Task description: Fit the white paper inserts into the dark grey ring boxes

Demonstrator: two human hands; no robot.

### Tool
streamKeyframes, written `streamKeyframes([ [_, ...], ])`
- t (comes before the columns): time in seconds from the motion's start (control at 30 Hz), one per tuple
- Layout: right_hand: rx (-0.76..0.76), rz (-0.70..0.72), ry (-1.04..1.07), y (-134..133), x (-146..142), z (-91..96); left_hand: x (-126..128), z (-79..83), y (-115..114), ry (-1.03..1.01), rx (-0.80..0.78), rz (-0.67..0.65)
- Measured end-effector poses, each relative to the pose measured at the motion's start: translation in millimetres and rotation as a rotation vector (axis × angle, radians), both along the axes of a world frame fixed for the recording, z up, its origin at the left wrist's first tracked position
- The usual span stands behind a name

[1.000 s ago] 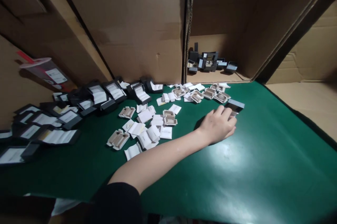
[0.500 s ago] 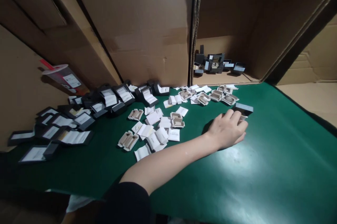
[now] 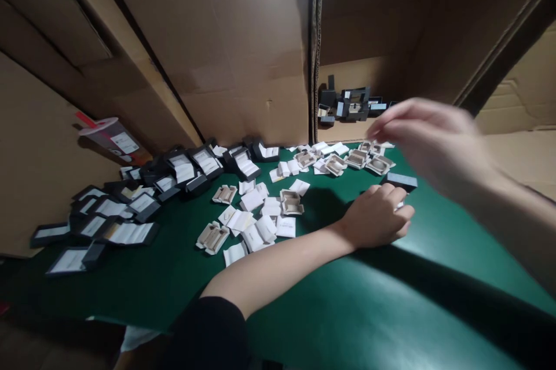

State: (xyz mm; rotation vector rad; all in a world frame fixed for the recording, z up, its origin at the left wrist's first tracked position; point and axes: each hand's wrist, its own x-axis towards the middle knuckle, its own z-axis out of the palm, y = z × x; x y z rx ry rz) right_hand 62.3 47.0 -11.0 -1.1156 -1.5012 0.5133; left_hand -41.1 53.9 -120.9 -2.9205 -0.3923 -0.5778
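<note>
My left hand [image 3: 376, 216] rests on the green table top [image 3: 434, 300] with its fingers curled round the near end of a small dark box [image 3: 402, 180] with a grey lid. My right hand [image 3: 428, 138] is in the air above and to the right of that box, reaching leftwards. It is smeared by motion, so I cannot make out its fingers or anything in them. Just beyond the box lie beige insert trays [image 3: 358, 157] and white folded cards [image 3: 243, 220].
Open dark boxes with white cards [image 3: 143, 202] are spread along the table's left and back. Tall cardboard walls [image 3: 243, 57] stand behind. An open carton [image 3: 347, 127] holds more dark boxes [image 3: 351, 103]. A plastic cup with a red straw [image 3: 110, 137] leans at the left.
My right hand has come into view from the right, above the small dark box. My left hand has stayed on the box, its fingers curled a little tighter.
</note>
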Motion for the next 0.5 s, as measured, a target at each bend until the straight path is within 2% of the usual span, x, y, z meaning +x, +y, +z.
streamKeyframes([
  [0.03,-0.055,0.063,-0.085,6,-6,-8.4,1,-0.8,0,0.025,-0.022,-0.007],
  [0.1,-0.099,0.111,-0.418,23,-19,-29.2,1,-3.1,0,0.074,-0.071,-0.012],
  [0.13,-0.072,0.096,-0.652,32,-26,-39.7,1,-4.3,1,0.089,-0.100,-0.007],
  [0.17,-0.017,0.006,-0.859,40,-31,-49.1,1,-5.1,1,0.096,-0.129,0.003],
  [0.23,0.013,-0.048,-1.139,54,-38,-62.5,0,-5.1,3,0.106,-0.190,0.021],
  [0.33,-0.067,-0.031,-1.262,68,-38,-69.7,-1,-2.5,6,0.152,-0.252,0.043],
  [0.5,-0.141,0.117,-1.229,73,-27,-71.5,2,-0.8,7,0.180,-0.215,0.044],
])
